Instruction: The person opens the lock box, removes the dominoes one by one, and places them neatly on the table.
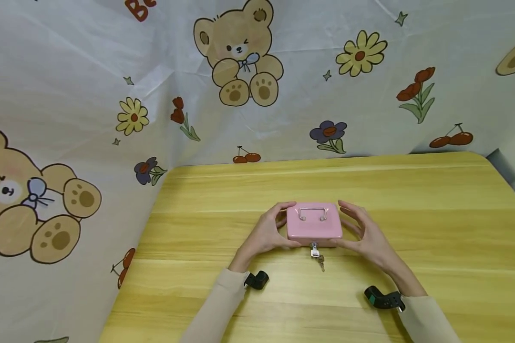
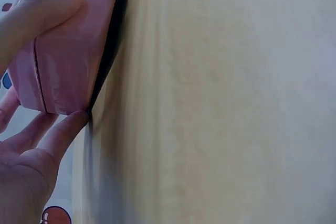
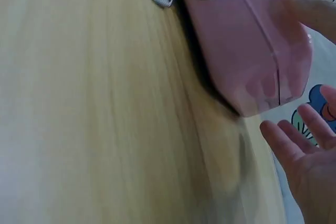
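A pink cash box (image 1: 312, 229) with a thin metal handle (image 1: 313, 209) on its lid sits on the table, lid closed. From its front lock hangs a key (image 1: 314, 250), with a second key (image 1: 321, 263) below it. My left hand (image 1: 267, 233) grips the box's left end; in the left wrist view the thumb lies on the front of the box (image 2: 68, 72) and fingertips touch its end. At the right end, my right hand (image 1: 366, 234) has its thumb against the front. Its other fingers stand spread, apart from the box (image 3: 236, 51) in the right wrist view.
The wood-grain table (image 1: 206, 214) spreads around the box on all sides. Behind it and at the left hangs a white cloth (image 1: 292, 128) printed with bears and flowers. A black wrist camera (image 1: 257, 280) is on the left wrist, another camera (image 1: 384, 299) on the right.
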`<state>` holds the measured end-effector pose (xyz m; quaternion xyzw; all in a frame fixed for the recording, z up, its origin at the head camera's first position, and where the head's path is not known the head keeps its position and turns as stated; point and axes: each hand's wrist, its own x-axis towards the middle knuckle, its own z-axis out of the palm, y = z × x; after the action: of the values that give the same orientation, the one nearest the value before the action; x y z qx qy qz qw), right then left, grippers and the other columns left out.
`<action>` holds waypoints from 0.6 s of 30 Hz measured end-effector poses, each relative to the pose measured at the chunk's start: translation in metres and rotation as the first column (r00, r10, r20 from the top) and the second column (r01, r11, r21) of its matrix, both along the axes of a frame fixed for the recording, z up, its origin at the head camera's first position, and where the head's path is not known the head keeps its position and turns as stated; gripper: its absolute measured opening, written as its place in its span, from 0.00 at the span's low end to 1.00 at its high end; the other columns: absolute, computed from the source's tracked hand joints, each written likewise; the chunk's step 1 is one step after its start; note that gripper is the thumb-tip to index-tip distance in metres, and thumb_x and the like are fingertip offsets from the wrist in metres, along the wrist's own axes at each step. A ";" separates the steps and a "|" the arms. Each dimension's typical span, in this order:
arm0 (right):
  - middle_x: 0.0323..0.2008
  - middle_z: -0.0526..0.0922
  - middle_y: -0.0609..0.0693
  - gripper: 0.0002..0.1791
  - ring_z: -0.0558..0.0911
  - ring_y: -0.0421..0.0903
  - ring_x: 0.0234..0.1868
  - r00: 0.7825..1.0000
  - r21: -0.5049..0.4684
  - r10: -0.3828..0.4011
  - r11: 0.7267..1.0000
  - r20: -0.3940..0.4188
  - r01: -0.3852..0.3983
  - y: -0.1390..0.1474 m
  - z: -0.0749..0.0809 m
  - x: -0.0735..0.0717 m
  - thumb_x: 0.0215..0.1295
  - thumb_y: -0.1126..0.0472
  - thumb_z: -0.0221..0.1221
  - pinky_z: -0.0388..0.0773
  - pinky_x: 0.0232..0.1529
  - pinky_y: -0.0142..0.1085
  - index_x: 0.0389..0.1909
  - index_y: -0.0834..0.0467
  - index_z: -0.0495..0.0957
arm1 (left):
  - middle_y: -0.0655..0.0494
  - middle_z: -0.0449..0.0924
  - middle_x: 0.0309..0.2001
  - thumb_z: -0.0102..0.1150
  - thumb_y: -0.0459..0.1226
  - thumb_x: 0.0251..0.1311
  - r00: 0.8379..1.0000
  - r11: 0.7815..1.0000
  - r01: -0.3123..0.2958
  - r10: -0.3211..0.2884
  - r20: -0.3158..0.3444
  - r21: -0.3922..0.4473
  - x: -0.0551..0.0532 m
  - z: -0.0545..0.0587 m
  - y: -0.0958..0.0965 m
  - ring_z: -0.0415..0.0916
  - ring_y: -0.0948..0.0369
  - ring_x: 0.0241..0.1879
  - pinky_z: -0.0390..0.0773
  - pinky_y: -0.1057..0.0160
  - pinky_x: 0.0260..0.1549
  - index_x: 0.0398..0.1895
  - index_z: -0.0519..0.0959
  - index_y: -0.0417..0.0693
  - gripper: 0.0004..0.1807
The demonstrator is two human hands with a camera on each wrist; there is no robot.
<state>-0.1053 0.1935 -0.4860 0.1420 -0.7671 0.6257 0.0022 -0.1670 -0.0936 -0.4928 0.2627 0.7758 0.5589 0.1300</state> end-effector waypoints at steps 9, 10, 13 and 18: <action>0.76 0.53 0.74 0.61 0.64 0.29 0.72 0.989 -0.083 0.146 0.986 -0.023 -0.147 0.002 -0.017 -0.008 0.47 0.81 0.75 0.66 0.72 0.24 0.80 0.71 0.51 | 0.50 0.64 0.75 0.85 0.23 0.38 0.999 0.999 0.019 -0.022 0.048 0.048 0.004 -0.006 0.001 0.63 0.54 0.76 0.70 0.67 0.70 0.77 0.66 0.47 0.57; 0.76 0.52 0.75 0.61 0.65 0.29 0.71 0.988 -0.098 0.156 0.983 -0.015 -0.156 0.002 -0.018 -0.008 0.47 0.82 0.75 0.67 0.72 0.25 0.80 0.72 0.49 | 0.50 0.64 0.76 0.85 0.23 0.39 0.998 0.998 0.020 -0.023 0.054 0.053 0.004 -0.007 0.000 0.63 0.54 0.76 0.70 0.67 0.71 0.77 0.66 0.48 0.58; 0.76 0.51 0.77 0.62 0.68 0.29 0.70 0.985 -0.130 0.174 0.977 0.014 -0.171 0.003 -0.020 -0.009 0.47 0.82 0.74 0.69 0.71 0.26 0.80 0.72 0.45 | 0.52 0.62 0.77 0.85 0.23 0.39 0.997 0.997 0.028 -0.033 0.070 0.072 0.003 -0.008 -0.002 0.61 0.54 0.77 0.69 0.66 0.71 0.78 0.65 0.51 0.58; 0.76 0.53 0.75 0.63 0.71 0.28 0.68 0.983 -0.123 0.176 0.978 0.049 -0.169 0.005 -0.022 -0.011 0.48 0.80 0.75 0.70 0.70 0.26 0.81 0.70 0.46 | 0.50 0.60 0.78 0.84 0.24 0.41 0.995 0.995 0.042 -0.050 0.081 0.092 0.003 -0.008 -0.005 0.60 0.51 0.77 0.68 0.64 0.72 0.79 0.64 0.51 0.58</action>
<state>-0.1158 0.1981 -0.5077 0.1888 -0.7132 0.6718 -0.0665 -0.1640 -0.0982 -0.5007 0.2626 0.7374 0.6006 0.1630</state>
